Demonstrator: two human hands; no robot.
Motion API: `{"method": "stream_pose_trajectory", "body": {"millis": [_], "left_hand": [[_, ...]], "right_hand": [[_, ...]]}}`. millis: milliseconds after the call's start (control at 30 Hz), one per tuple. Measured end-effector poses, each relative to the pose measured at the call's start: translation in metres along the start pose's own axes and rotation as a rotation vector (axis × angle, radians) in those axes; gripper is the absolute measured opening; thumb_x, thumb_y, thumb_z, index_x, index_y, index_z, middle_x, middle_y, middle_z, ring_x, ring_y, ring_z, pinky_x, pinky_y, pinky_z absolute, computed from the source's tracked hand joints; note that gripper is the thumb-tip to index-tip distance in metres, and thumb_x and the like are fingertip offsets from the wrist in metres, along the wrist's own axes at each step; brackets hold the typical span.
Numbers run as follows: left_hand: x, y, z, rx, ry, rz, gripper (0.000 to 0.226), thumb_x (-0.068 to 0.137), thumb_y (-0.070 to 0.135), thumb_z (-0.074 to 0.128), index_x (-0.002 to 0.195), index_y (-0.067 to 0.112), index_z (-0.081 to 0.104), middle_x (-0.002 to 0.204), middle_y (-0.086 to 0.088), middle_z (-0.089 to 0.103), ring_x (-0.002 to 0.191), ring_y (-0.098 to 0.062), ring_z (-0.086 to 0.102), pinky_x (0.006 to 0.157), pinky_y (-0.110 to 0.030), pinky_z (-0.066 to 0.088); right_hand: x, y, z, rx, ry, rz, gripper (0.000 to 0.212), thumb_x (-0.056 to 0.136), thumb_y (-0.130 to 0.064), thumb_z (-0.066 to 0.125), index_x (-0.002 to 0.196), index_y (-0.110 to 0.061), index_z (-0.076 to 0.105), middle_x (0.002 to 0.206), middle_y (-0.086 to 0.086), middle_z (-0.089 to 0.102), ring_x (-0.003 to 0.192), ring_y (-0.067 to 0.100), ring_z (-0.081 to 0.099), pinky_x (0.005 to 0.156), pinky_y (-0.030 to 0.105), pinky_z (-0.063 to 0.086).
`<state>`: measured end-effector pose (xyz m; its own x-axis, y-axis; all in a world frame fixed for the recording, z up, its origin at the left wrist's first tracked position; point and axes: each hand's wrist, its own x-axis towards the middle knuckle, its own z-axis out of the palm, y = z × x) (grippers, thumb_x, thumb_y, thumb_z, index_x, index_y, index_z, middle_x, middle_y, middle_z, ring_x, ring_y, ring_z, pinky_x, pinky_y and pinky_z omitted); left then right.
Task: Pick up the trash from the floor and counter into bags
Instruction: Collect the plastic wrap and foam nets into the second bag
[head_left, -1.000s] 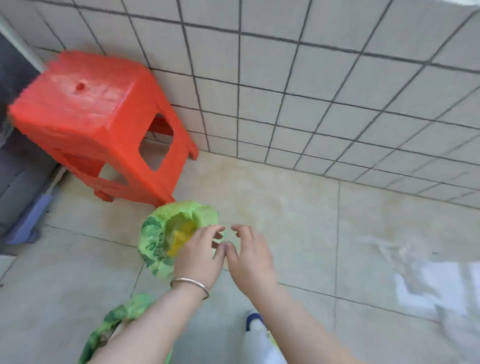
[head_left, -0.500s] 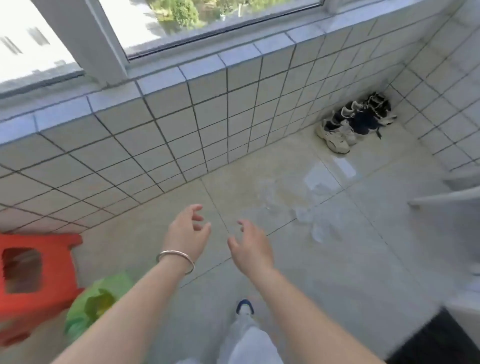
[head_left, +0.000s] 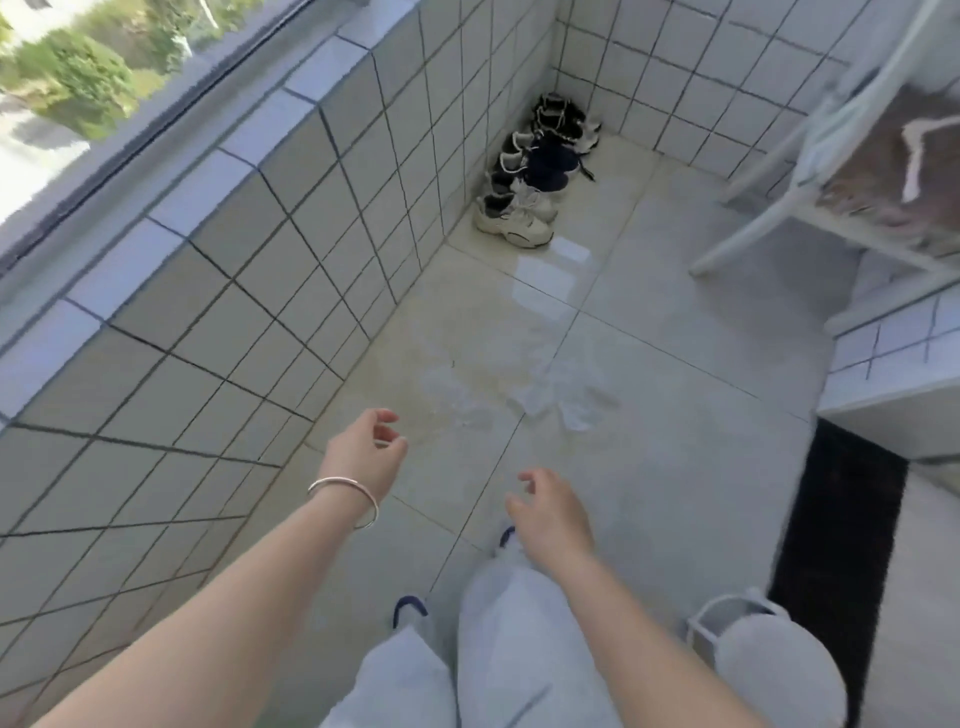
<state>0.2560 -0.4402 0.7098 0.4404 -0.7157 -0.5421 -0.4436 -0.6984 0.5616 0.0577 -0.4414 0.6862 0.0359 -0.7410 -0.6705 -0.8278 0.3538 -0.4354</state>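
The left hand (head_left: 363, 457), with a silver bangle (head_left: 345, 493) at its wrist, hangs over the floor with fingers loosely curled and nothing in them. The right hand (head_left: 553, 514) is the same: half open, empty, held just above the person's pale trousers (head_left: 519, 649).

Beyond the hands, the floor tiles (head_left: 649, 467) carry a shiny wet-looking patch (head_left: 524, 400); part of it may be a crumpled clear plastic film, but the blur leaves that unsettled. If it is plastic, it looks like the nearest trash, lying ahead of both hands and apart from them. No bag shows in this view, so anything picked up has no visible place to go.

Risks, as I judge them:
- The patch sits right in the walking line, so a step onto wet tile or slick film could slide.
- Thin clear film flat on a glossy tile is hard to pinch and may tear or slip from the fingers.
- The sneakers (head_left: 524, 218) lined up along the tiled wall (head_left: 249, 270) toward the corner are not rubbish and should not be swept up.
- The white frame (head_left: 753, 218) at the right edge juts over the floor, so rising from a stoop there risks a bump.
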Motion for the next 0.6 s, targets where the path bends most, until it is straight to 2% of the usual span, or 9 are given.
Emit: {"method": "stream_pose_trajectory", "body": {"millis": [100,200,300,400,433,467,533,567,600], "left_hand": [[0.053,0.033,0.031,0.053,-0.064,0.018,0.03,0.086,0.014,0.055,0.116,0.015,0.057,0.098,0.0,0.062,0.086,-0.017,0.058,0.075,-0.025,0.042],[0.107,0.051,0.068,0.096,-0.075,-0.039,0.034,0.085,0.014,0.055,0.12,0.015,0.055,0.105,-0.003,0.063,0.091,-0.022,0.06,0.079,-0.028,0.045],[0.163,0.051,0.108,0.146,-0.105,-0.087,0.04,0.085,0.015,0.057,0.124,0.017,0.052,0.117,-0.006,0.061,0.104,-0.026,0.059,0.089,-0.034,0.045],[0.218,0.038,0.146,0.181,-0.139,-0.152,0.047,0.084,0.015,0.058,0.13,0.02,0.048,0.125,-0.009,0.057,0.108,-0.028,0.057,0.094,-0.035,0.043],[0.235,0.032,0.159,0.182,-0.152,-0.18,0.048,0.085,0.014,0.057,0.131,0.02,0.047,0.128,-0.01,0.055,0.105,-0.026,0.059,0.094,-0.034,0.043],[0.251,0.024,0.172,0.18,-0.167,-0.206,0.05,0.085,0.014,0.057,0.133,0.02,0.046,0.13,-0.011,0.053,0.093,-0.018,0.063,0.091,-0.032,0.042],[0.285,0.003,0.199,0.21,-0.186,-0.235,0.051,0.085,0.015,0.057,0.134,0.021,0.044,0.132,-0.011,0.049,0.051,-0.001,0.061,0.083,-0.027,0.039],[0.302,-0.01,0.214,0.247,-0.199,-0.245,0.051,0.085,0.017,0.057,0.135,0.023,0.044,0.133,-0.011,0.048,0.041,-0.003,0.056,0.081,-0.026,0.038],[0.321,-0.025,0.228,0.28,-0.213,-0.25,0.053,0.085,0.019,0.058,0.135,0.023,0.043,0.133,-0.012,0.047,0.042,-0.003,0.053,0.082,-0.026,0.039]], "right_hand": [[0.054,0.005,-0.01,0.095,0.033,0.047,0.034,0.089,-0.023,0.05,0.122,-0.014,0.054,0.125,0.006,0.056,0.117,0.023,0.052,0.095,0.032,0.042],[0.114,0.013,-0.015,0.115,-0.006,0.075,0.034,0.089,-0.022,0.049,0.122,-0.014,0.053,0.125,0.005,0.055,0.118,0.022,0.051,0.096,0.032,0.042],[0.178,0.025,-0.015,0.069,-0.034,0.1,0.035,0.088,-0.021,0.048,0.122,-0.015,0.053,0.125,0.005,0.054,0.117,0.023,0.051,0.093,0.031,0.042],[0.238,0.039,-0.008,0.038,-0.049,0.122,0.036,0.089,-0.02,0.046,0.125,-0.015,0.05,0.127,0.005,0.052,0.119,0.024,0.048,0.093,0.032,0.042],[0.257,0.044,-0.002,0.03,-0.061,0.129,0.037,0.09,-0.02,0.046,0.126,-0.016,0.049,0.127,0.005,0.051,0.12,0.024,0.047,0.093,0.032,0.041],[0.276,0.048,0.006,0.024,-0.073,0.137,0.038,0.09,-0.019,0.046,0.127,-0.016,0.048,0.127,0.005,0.05,0.12,0.024,0.046,0.093,0.032,0.042],[0.315,0.058,0.028,0.016,-0.088,0.142,0.039,0.089,-0.019,0.046,0.128,-0.016,0.046,0.128,0.005,0.049,0.12,0.024,0.045,0.092,0.034,0.042],[0.335,0.064,0.041,0.005,-0.096,0.141,0.04,0.089,-0.019,0.046,0.129,-0.016,0.046,0.128,0.005,0.049,0.121,0.024,0.045,0.092,0.034,0.042],[0.357,0.07,0.057,-0.012,-0.101,0.134,0.04,0.089,-0.019,0.046,0.129,-0.017,0.045,0.128,0.005,0.048,0.121,0.023,0.045,0.091,0.033,0.043]]}}
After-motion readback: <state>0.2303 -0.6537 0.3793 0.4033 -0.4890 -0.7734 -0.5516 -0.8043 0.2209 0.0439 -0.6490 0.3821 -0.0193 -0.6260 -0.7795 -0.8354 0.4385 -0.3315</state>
